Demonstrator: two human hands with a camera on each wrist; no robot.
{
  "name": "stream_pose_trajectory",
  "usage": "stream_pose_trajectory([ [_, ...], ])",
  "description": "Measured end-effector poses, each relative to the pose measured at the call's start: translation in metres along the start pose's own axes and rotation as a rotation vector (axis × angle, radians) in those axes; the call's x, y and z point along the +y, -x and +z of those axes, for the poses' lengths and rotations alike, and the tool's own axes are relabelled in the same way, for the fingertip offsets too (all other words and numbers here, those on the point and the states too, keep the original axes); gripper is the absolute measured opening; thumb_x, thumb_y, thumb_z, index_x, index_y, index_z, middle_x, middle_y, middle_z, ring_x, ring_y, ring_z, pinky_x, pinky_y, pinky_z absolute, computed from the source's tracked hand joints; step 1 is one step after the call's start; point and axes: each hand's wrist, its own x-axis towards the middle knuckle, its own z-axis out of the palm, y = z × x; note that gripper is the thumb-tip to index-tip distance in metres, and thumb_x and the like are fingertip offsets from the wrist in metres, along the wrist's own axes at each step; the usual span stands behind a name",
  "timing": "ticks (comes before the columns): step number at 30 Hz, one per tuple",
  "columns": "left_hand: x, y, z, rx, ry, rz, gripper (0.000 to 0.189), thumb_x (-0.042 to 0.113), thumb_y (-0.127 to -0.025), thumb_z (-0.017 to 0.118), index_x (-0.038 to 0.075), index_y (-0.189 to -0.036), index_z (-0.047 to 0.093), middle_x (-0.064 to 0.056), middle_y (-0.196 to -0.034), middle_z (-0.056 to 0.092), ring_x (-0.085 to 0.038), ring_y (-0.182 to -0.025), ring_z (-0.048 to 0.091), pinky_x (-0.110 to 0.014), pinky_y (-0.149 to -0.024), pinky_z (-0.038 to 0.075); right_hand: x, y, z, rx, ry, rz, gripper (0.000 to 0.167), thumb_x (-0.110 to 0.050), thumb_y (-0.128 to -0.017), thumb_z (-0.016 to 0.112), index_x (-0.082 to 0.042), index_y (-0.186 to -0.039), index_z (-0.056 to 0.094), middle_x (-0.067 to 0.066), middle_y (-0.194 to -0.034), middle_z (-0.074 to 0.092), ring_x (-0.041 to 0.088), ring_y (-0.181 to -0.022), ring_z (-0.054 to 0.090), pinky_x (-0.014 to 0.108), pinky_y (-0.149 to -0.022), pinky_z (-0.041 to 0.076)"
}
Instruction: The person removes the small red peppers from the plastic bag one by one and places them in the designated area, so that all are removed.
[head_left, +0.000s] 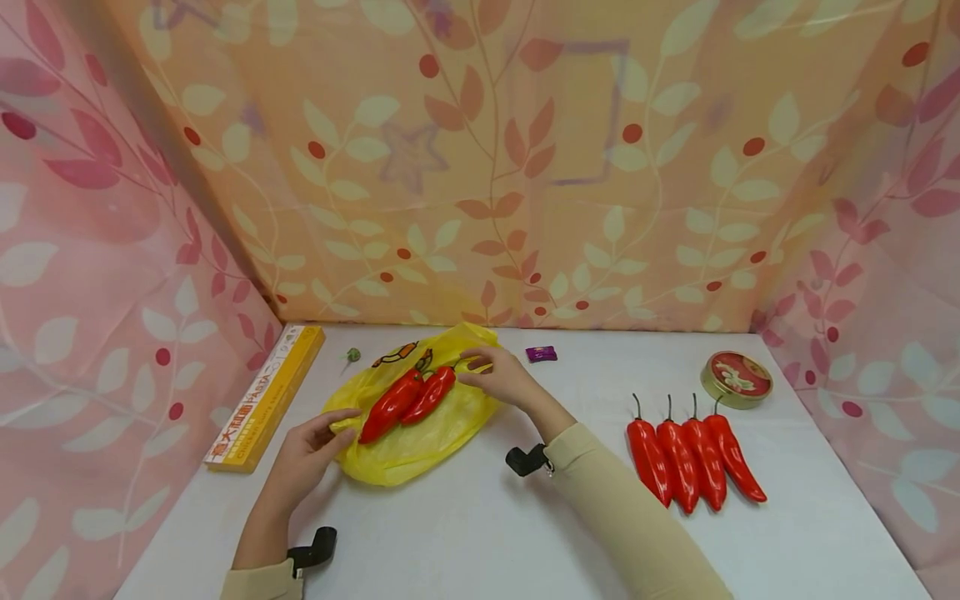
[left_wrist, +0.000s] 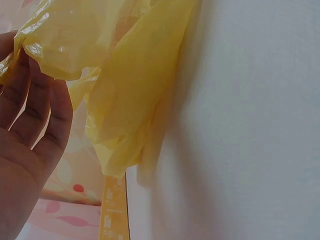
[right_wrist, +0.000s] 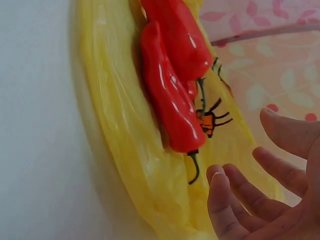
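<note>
A yellow plastic bag (head_left: 442, 437) lies spread on the white table, with red chili peppers (head_left: 392, 406) on top of it. Their dark stems point away from me, toward the far right. My left hand (head_left: 303, 457) pinches the near left edge of the bag; in the left wrist view the thin yellow plastic (left_wrist: 65, 40) is raised between thumb and fingers. My right hand (head_left: 497, 375) hovers over the bag's far right side, close to a pepper's stem. In the right wrist view its fingers (right_wrist: 250, 192) are spread and loosely bent, holding nothing, beside the pepper (right_wrist: 172, 95).
Several red peppers (head_left: 680, 462) lie in a row at the right, near a round red and gold tin (head_left: 737, 379). A small purple packet (head_left: 542, 354) and a small green item (head_left: 352, 355) lie farther back. Along the left edge stands a yellow pasta box (head_left: 270, 400). Patterned cloth walls surround the table.
</note>
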Motion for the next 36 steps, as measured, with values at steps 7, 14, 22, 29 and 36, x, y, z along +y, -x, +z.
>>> stream_pose_trajectory([
  [7, 0.0, -0.001, 0.001, 0.007, -0.002, 0.017, 0.037, 0.033, -0.099, 0.066, 0.017, -0.132, 0.067, -0.008, -0.114, 0.067, -0.017, -0.091, 0.056, -0.023, -0.074, 0.053, 0.0, -0.023, 0.019, -0.008, -0.032, 0.093, 0.055, -0.034, -0.092, 0.074, -0.012, -0.14, 0.057, 0.015, -0.126, 0.063, 0.03, -0.103, 0.066, 0.035, -0.081, 0.059],
  [14, 0.001, 0.0, 0.002, 0.0, 0.003, 0.019, 0.037, 0.034, -0.099, 0.066, 0.018, -0.132, 0.066, -0.007, -0.111, 0.067, -0.019, -0.09, 0.056, -0.024, -0.074, 0.052, -0.006, -0.034, 0.035, -0.009, -0.061, 0.173, 0.058, -0.033, -0.094, 0.072, -0.01, -0.144, 0.053, 0.02, -0.13, 0.059, 0.032, -0.1, 0.063, 0.036, -0.082, 0.058],
  [22, -0.001, -0.001, 0.001, 0.002, -0.009, 0.029, 0.035, 0.03, -0.099, 0.066, 0.018, -0.132, 0.067, -0.006, -0.107, 0.066, -0.018, -0.088, 0.055, -0.023, -0.071, 0.051, -0.007, -0.037, 0.051, -0.003, 0.028, 0.198, 0.056, -0.034, -0.097, 0.068, -0.012, -0.146, 0.053, 0.015, -0.149, 0.051, 0.031, -0.123, 0.051, 0.048, -0.11, 0.042],
  [29, -0.002, -0.001, 0.0, -0.002, -0.007, 0.014, 0.036, 0.033, -0.098, 0.066, 0.017, -0.131, 0.067, -0.007, -0.109, 0.065, -0.02, -0.091, 0.055, -0.023, -0.073, 0.051, -0.009, -0.037, 0.057, 0.037, 0.016, 0.23, 0.05, -0.032, -0.095, 0.071, -0.011, -0.139, 0.058, 0.014, -0.135, 0.059, 0.028, -0.106, 0.056, 0.039, -0.092, 0.052],
  [36, -0.002, -0.001, 0.0, 0.001, -0.006, -0.012, 0.037, 0.033, -0.098, 0.066, 0.019, -0.133, 0.066, -0.007, -0.111, 0.065, -0.021, -0.093, 0.055, -0.023, -0.074, 0.052, -0.011, -0.035, 0.053, 0.125, -0.087, 0.172, 0.043, -0.026, -0.09, 0.078, -0.01, -0.126, 0.062, 0.014, -0.118, 0.061, 0.025, -0.098, 0.058, 0.032, -0.08, 0.054],
])
